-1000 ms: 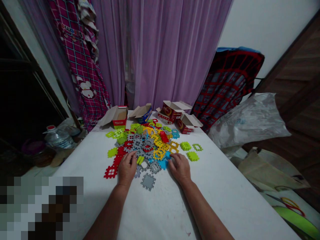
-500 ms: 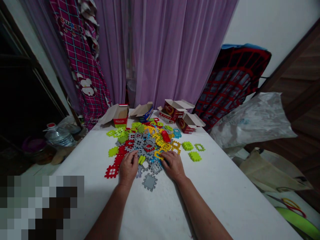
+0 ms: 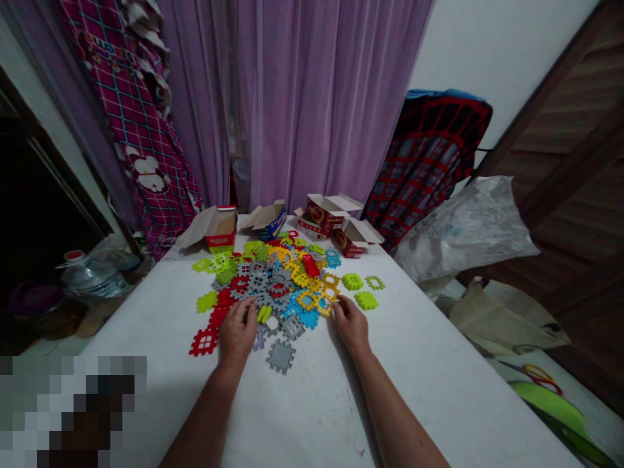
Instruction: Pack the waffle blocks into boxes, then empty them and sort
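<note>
My left hand [image 3: 237,333] rests on the near left side of a heap of plastic interlocking tiles, its fingers curled in. Whatever those fingers may hold is hidden. Just right of its thumb lie small yellow-green pieces [image 3: 264,314], and red tiles [image 3: 203,341] stick out on its left. At the heap's right edge, my right hand [image 3: 353,325] has its thumb and fingertips closed at the border of a yellow tile [image 3: 325,307]. Blue tiles [image 3: 308,317] lie left of that hand. Between my forearms sits a flat grey tile [image 3: 281,356].
Opened cardboard boxes stand along the back: a red one [image 3: 223,233], a blue one [image 3: 273,227] and dark red ones [image 3: 351,239]. Loose green tiles [image 3: 366,300] lie on the right of the white table [image 3: 312,416]. A plastic bag [image 3: 468,227] hangs beyond the right edge.
My right hand has drawn right, off the heap, uncovering blue tiles. Yellow tiles near it have shifted right. My left hand stays by the yellow-green pieces. The whole view has shifted slightly.
</note>
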`<state>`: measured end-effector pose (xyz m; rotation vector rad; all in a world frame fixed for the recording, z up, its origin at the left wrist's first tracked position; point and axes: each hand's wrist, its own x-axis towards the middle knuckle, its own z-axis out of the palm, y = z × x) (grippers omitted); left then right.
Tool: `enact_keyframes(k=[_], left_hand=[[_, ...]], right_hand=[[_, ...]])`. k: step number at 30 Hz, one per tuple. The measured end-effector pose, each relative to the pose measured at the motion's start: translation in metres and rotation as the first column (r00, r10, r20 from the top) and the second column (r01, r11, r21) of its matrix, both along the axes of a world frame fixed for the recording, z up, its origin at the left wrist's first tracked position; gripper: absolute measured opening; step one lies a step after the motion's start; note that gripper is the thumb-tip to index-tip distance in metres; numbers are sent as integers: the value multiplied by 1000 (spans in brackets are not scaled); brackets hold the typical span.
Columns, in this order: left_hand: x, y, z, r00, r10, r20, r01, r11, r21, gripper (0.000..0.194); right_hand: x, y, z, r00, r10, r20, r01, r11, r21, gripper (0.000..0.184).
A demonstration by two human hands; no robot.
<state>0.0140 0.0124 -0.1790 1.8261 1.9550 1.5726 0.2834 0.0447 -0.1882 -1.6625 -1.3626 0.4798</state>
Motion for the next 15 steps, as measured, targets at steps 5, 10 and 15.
enact_keyframes(k=[5,10,15], left_hand=[[-1,1,-1,1000,-1,-1,1,1000,0,28],[-1,0,-1,1000,0,0,0,1000,-5,28],[0,0,-1,1000,7,3,-7,1000,-10,28]], right_hand=[[4,-6,-4,995,-4,103,0,999,34,43],[3,-12,-6,956,128,265,-150,987,64,49],[2,-11,-7,903,159,399,-191,981,41,39]])
